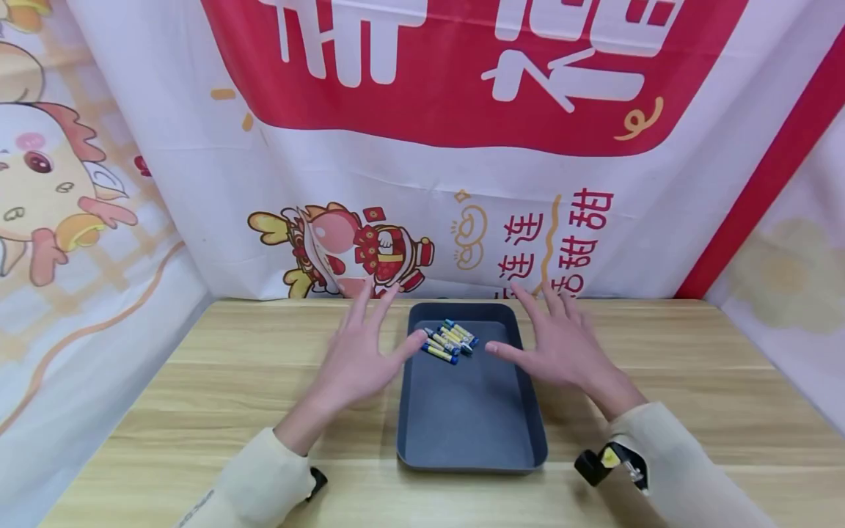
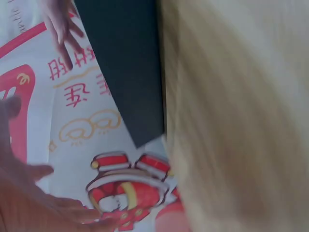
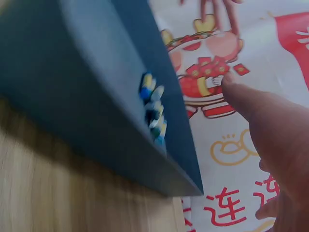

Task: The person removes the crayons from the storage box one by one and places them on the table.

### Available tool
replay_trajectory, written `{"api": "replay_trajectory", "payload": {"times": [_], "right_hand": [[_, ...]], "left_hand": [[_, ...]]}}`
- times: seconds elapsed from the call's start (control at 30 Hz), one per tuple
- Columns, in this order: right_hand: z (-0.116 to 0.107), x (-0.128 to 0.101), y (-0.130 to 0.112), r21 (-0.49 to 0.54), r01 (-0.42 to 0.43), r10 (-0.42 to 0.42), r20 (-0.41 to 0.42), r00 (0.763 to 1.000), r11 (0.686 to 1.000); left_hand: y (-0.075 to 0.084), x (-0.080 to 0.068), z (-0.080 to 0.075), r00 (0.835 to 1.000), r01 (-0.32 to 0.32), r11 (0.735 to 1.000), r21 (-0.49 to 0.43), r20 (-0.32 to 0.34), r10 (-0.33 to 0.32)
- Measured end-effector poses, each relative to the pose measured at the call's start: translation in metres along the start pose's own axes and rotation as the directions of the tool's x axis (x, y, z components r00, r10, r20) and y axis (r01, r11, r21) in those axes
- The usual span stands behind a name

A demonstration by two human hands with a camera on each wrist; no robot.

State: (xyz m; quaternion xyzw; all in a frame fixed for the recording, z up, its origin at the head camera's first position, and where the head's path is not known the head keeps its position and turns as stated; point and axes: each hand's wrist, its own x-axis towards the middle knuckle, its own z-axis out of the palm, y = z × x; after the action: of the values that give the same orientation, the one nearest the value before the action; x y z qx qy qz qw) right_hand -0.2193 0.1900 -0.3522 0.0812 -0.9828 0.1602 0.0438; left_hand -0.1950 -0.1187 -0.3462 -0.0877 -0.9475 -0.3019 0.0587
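Note:
A dark grey rectangular tray (image 1: pixel 472 418) lies on the table, its long side pointing away from me. Near its far end is a small pile of crayons (image 1: pixel 450 339) with yellow-and-blue wrappers; they also show, blurred, in the right wrist view as crayons (image 3: pixel 153 108) against the tray wall (image 3: pixel 178 101). My left hand (image 1: pixel 359 359) hovers at the tray's left side, fingers spread, thumb over the rim. Off the right side hovers my right hand (image 1: pixel 561 341), also spread, its thumb toward the crayons. Neither hand holds anything.
The wooden table (image 1: pixel 264 367) extends on both sides of the tray. Behind it hangs a white cloth (image 1: pixel 396 165) with red and cartoon prints, and more printed cloth lines the left and right sides. A dark wrist device (image 1: pixel 610 463) sits at my right cuff.

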Motion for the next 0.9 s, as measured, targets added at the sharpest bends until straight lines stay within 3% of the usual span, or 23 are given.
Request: {"api": "replay_trajectory", "payload": {"times": [0.07,0.13,0.23,0.37,0.47,0.53,0.7,0.8,0.9], "right_hand": [[-0.001,0.003,-0.003,0.078,0.014,-0.013,-0.010,1.000,0.997],[-0.003,0.005,-0.007,0.177,0.028,-0.024,-0.024,0.999,0.984],[-0.004,0.009,-0.014,0.321,0.041,-0.029,-0.043,0.999,0.946],[-0.001,0.015,-0.025,0.459,0.035,-0.013,-0.052,0.999,0.888],[0.004,0.021,-0.035,0.558,0.007,0.017,-0.039,0.999,0.830],[0.007,0.024,-0.041,0.626,-0.022,0.045,-0.022,0.999,0.779],[0.018,0.030,-0.055,0.762,-0.090,0.113,0.021,0.993,0.641],[0.024,0.032,-0.062,0.817,-0.122,0.147,0.047,0.988,0.563],[0.030,0.034,-0.065,0.846,-0.135,0.171,0.053,0.984,0.516]], "left_hand": [[0.000,0.000,0.000,0.999,0.042,0.988,-0.147,0.012,-0.040],[0.000,-0.001,0.001,0.994,0.106,0.947,-0.303,0.041,-0.098],[0.002,-0.002,0.004,0.977,0.211,0.838,-0.504,0.098,-0.187],[0.002,-0.005,0.009,0.948,0.307,0.670,-0.676,0.160,-0.274],[0.000,-0.010,0.014,0.932,0.345,0.583,-0.736,0.193,-0.308],[-0.001,-0.012,0.017,0.923,0.362,0.540,-0.760,0.214,-0.318],[-0.004,-0.014,0.025,0.911,0.393,0.488,-0.779,0.258,-0.322],[-0.005,-0.013,0.031,0.907,0.405,0.480,-0.778,0.277,-0.317],[-0.006,-0.012,0.036,0.907,0.408,0.478,-0.778,0.285,-0.310]]}}
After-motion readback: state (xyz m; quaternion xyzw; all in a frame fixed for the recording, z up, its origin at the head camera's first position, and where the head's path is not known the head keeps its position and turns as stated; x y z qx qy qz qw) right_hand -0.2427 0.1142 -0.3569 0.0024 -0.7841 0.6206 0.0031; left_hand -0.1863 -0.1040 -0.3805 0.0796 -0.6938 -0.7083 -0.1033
